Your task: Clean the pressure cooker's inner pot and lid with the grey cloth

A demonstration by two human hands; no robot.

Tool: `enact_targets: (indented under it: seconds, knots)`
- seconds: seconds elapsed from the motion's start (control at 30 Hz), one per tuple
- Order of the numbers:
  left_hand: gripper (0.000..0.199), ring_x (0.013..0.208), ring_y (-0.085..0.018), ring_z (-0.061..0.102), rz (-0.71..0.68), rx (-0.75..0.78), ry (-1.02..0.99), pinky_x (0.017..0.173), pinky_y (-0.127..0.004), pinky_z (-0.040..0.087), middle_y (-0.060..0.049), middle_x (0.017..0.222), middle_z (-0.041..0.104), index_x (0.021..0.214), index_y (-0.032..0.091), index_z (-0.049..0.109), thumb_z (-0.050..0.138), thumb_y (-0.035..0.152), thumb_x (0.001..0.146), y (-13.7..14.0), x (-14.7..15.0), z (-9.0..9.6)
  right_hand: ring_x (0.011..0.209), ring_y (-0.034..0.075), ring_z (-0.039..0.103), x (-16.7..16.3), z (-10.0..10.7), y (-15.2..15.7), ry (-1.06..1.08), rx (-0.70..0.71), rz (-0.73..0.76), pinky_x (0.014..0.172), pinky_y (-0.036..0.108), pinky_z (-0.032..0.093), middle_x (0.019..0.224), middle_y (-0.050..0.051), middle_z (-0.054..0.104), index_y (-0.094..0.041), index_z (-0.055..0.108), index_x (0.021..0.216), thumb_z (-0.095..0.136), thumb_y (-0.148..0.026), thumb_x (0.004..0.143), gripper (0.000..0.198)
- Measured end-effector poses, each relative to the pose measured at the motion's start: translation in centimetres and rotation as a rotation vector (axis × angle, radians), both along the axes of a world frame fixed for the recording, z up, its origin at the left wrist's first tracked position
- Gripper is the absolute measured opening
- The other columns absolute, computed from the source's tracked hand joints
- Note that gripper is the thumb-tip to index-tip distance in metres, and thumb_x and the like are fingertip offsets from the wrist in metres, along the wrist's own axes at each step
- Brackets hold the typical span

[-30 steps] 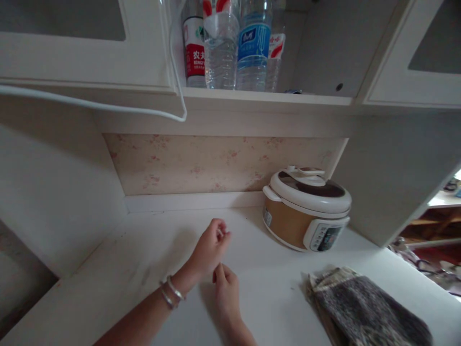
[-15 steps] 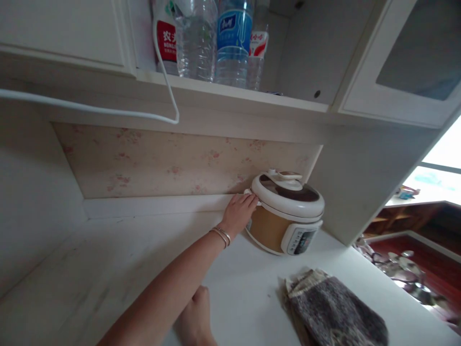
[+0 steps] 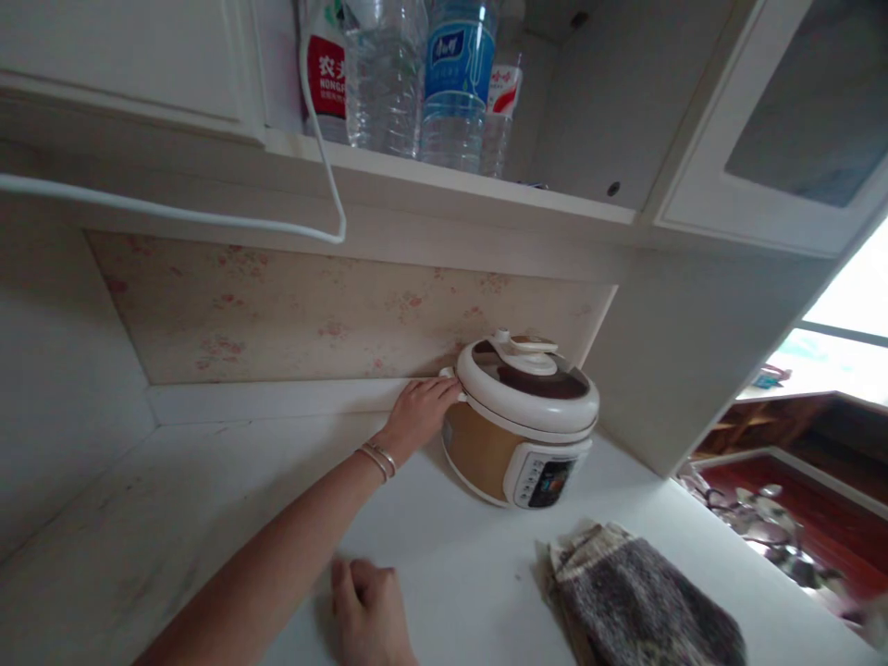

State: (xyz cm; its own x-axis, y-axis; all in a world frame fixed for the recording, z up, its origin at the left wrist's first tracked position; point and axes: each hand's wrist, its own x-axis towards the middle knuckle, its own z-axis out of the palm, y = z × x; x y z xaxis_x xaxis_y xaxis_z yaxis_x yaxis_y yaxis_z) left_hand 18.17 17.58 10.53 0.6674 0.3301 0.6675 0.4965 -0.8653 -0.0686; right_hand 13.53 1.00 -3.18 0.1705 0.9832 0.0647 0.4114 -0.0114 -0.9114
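Observation:
An electric pressure cooker point(image 3: 486, 453), with a tan body, white lid rim and front control panel, stands on the white counter near the back wall. My left hand point(image 3: 420, 409), wearing thin bracelets at the wrist, grips the cooker's left side handle with its fingers over the top. Below my left forearm, my right hand point(image 3: 371, 606) rests low over the counter as a loose fist. Nothing shows in that fist. A folded grey-brown towel point(image 3: 645, 592) lies in front of the cooker, touched by neither hand.
Overhead, an open cabinet shelf point(image 3: 444, 180) holds several plastic bottles point(image 3: 454, 83). A white cable point(image 3: 208, 217) hangs down from it. A side panel point(image 3: 666, 361) bounds the counter at right. Beyond the counter's right edge are shiny metal items point(image 3: 777, 527).
The cooker has shifted left and slightly toward me, turning a little, with my left hand on its handle. My right fist has moved slightly left. The towel has stayed put.

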Motion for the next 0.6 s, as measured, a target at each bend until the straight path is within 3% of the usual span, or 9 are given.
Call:
enact_targets:
  seconds: [0.1,0.23,0.43,0.6]
  knots:
    - [0.033,0.127,-0.018,0.055,-0.003,-0.052,-0.042,0.107,-0.034,0.045,-0.008,0.133,0.064,0.127,0.018,0.059,0.040,0.016,0.100,1.4,-3.9,-0.6,0.049,0.010,0.036,0.0,0.0,-0.3,-0.051,0.018,0.051,0.051,0.029,0.019,0.050,-0.003,0.037,-0.021,0.042,0.050,0.035,-0.048,0.094,0.053]
    - [0.036,0.130,-0.017,0.054,0.102,-0.104,-0.083,0.111,-0.035,0.043,-0.007,0.135,0.063,0.126,0.019,0.060,0.034,0.024,0.102,2.2,-10.0,-1.0,0.049,0.010,0.036,0.1,0.3,-1.1,-0.103,0.026,0.084,0.051,0.029,0.017,0.050,-0.003,0.036,-0.020,0.045,0.050,0.038,-0.045,0.095,0.052]
    - [0.044,0.123,-0.020,0.060,0.398,-0.288,-0.068,0.104,-0.037,0.048,-0.005,0.146,0.055,0.138,0.023,0.049,0.028,0.036,0.102,1.3,-20.2,-1.0,0.051,0.010,0.038,0.2,0.8,-1.6,-0.160,0.026,0.105,0.052,0.028,0.019,0.051,-0.002,0.043,-0.019,0.054,0.053,0.037,-0.047,0.097,0.055]
    - [0.048,0.121,-0.025,0.062,0.619,-0.328,-0.032,0.099,-0.040,0.050,-0.005,0.148,0.052,0.143,0.023,0.043,0.023,0.038,0.102,-0.5,-28.8,-0.6,0.053,0.011,0.046,0.0,0.6,-1.7,-0.248,0.037,0.131,0.056,0.028,0.024,0.055,0.003,0.058,-0.019,0.061,0.058,0.033,-0.049,0.099,0.058]
